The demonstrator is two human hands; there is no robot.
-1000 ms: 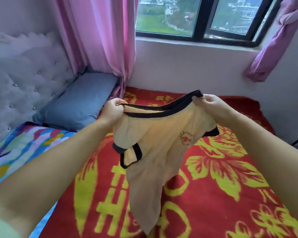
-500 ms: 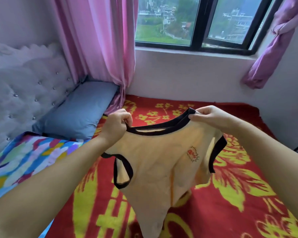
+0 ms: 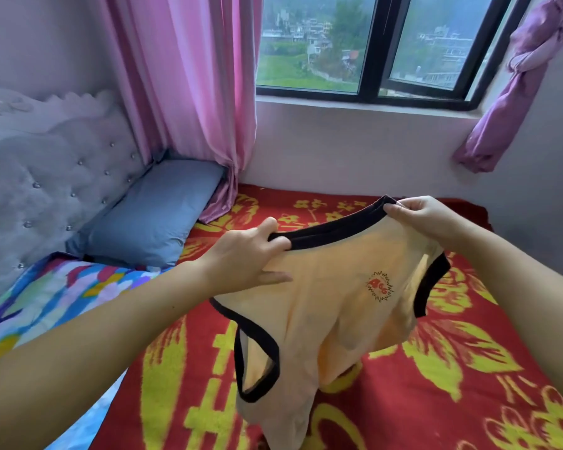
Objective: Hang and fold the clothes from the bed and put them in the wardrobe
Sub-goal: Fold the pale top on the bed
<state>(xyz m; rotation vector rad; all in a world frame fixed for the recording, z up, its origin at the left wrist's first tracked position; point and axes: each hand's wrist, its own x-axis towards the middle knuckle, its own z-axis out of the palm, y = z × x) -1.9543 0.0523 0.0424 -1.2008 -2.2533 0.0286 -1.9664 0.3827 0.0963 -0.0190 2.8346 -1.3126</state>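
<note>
- Left hand (image 3: 241,254) pinches the vest (image 3: 332,306) at its black neckline's left end; right hand (image 3: 426,219) pinches the right end.
- Vest hangs between them, over the red blanket (image 3: 436,401) on the bed.
- Blue pillow (image 3: 150,216) far left.

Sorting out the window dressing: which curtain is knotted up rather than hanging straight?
The purple curtain right of the window is knotted; the pink curtain left of it hangs straight.

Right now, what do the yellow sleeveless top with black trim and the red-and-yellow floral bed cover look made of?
Yellow sleeveless top with black trim: thin soft knit, probably cotton jersey; it drapes limply and wrinkles, matte, with a printed red logo. Red-and-yellow floral bed cover: thick plush blanket, likely fleece; the pattern edges look fuzzy.
</note>
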